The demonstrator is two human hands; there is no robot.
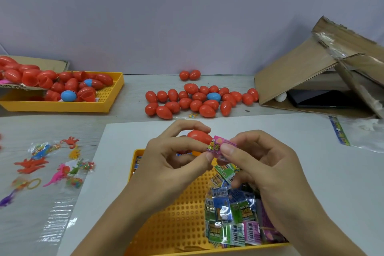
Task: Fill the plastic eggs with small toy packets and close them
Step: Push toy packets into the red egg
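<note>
Egg-filling station: packet held at egg, not yet inside

Hands work above the near tray (pixel 166 224). Left hand (pixel 166 158) grips a red egg (pixel 198 136), fingers curled round it; whether it is open cannot be told. Right hand (pixel 261 164) pinches a pink packet (pixel 221 146) between thumb and forefinger, touching the egg, presumably to feed it in. Packet stock (pixel 232 214) lies in the near tray, in easy reach. Closed eggs (pixel 199 100), roughly thirty red and one blue, lie grouped on the table (pixel 135 93), apparently finished. Far tray (pixel 110 89) holds unfilled shells, two showing blue. Loose toys (pixel 49 164) lie left; exact count unclear.
</note>
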